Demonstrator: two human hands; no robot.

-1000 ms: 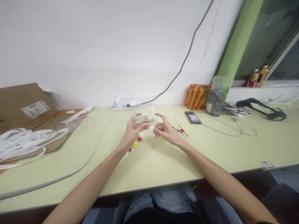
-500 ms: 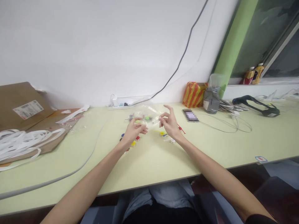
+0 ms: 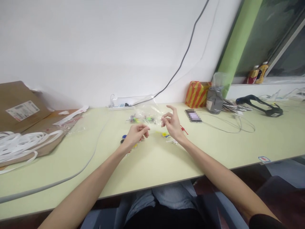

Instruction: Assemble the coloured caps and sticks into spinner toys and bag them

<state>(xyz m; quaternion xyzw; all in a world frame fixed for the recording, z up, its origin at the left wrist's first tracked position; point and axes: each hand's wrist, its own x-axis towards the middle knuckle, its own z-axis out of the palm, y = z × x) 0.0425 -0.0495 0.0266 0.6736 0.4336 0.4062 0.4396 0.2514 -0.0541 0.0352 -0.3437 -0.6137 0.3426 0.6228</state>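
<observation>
My right hand [image 3: 173, 124] is raised over the table with thumb and fingers pinched at the edge of a clear plastic bag [image 3: 150, 108]; its index finger sticks up. Across from it, my left hand [image 3: 135, 136] has its fingers pressed together, and what they hold, if anything, cannot be made out. Small green parts [image 3: 149, 119] show in or behind the bag. Around my left hand lie a blue disc [image 3: 124, 136] and several other coloured discs, partly hidden. Beside my right hand are a yellow disc [image 3: 164, 135] and a red piece [image 3: 184, 129].
A power strip [image 3: 118, 108] sits against the wall. At left, white strapping [image 3: 21, 143] lies on brown cardboard [image 3: 22, 98], and a grey cable [image 3: 78, 173] crosses the table. A phone [image 3: 193, 115], a striped bag [image 3: 197, 93] and a black headset-like frame [image 3: 259, 103] are at right.
My left hand's fingers have closed together and it has shifted slightly. My right hand keeps its pinch at the bag. The whole view has moved a little.
</observation>
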